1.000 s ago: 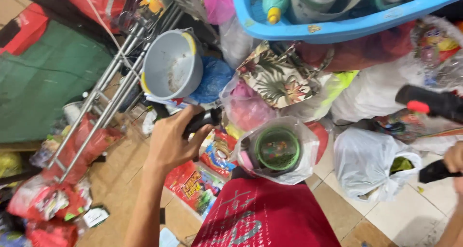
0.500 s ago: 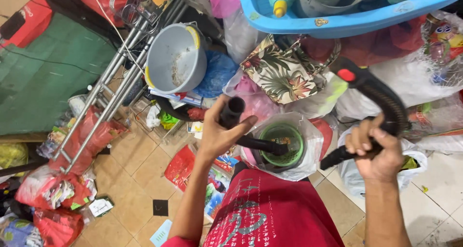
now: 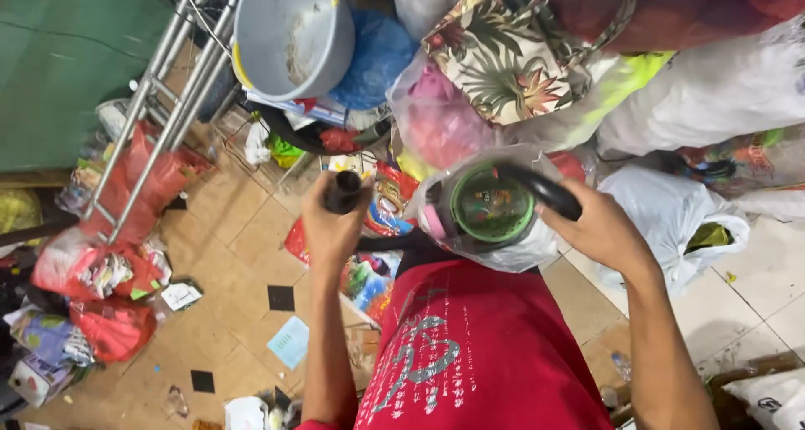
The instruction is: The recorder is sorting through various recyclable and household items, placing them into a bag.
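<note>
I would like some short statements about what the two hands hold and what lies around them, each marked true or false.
1. The left hand grips a black tube end. True.
2. The right hand is empty and hangs free. False: it holds a black curved handle.
3. A green round container sits inside a clear plastic bag. True.
4. The grey bucket is full of water. False: it lies tipped, with only some residue inside.
5. The floor is tiled. True.
</note>
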